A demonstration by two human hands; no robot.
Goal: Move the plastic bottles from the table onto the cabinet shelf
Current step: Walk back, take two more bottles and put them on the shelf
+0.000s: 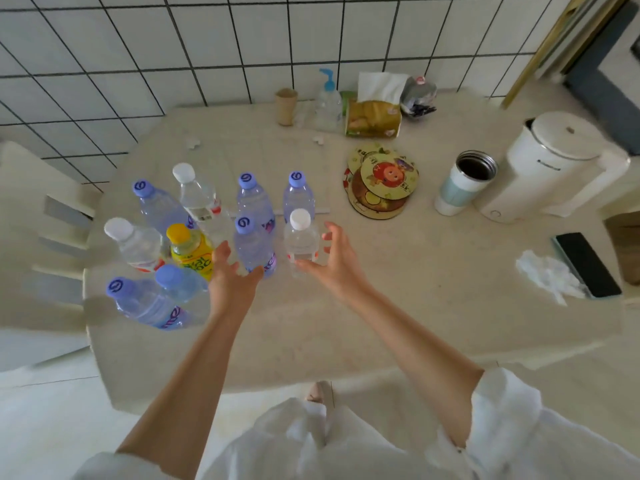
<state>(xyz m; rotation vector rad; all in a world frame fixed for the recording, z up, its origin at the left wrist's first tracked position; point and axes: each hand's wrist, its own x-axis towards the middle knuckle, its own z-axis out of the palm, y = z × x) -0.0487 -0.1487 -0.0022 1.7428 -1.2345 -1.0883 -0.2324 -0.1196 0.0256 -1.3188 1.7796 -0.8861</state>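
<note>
Several plastic bottles stand clustered on the left of the beige table (pixel 381 306). Most are clear with purple caps, some have white caps, and one is a yellow bottle (pixel 190 252) with a yellow cap. My left hand (pixel 232 278) reaches with spread fingers around the nearest purple-capped bottle (pixel 252 247), close to it without a closed grip. My right hand (pixel 332 261) is spread beside a short white-capped bottle (pixel 300 239), fingers curved toward it but apart from it. No cabinet shelf is in view.
At the table's back stand a cardboard tube (pixel 286 106), a pump bottle (pixel 328 102) and a tissue box (pixel 374 116). Round coasters (pixel 381 180), a steel tumbler (pixel 464 181) and a white kettle (pixel 554 164) sit right. A phone (pixel 587 263) lies beside crumpled tissue. A chair (pixel 38 237) stands left.
</note>
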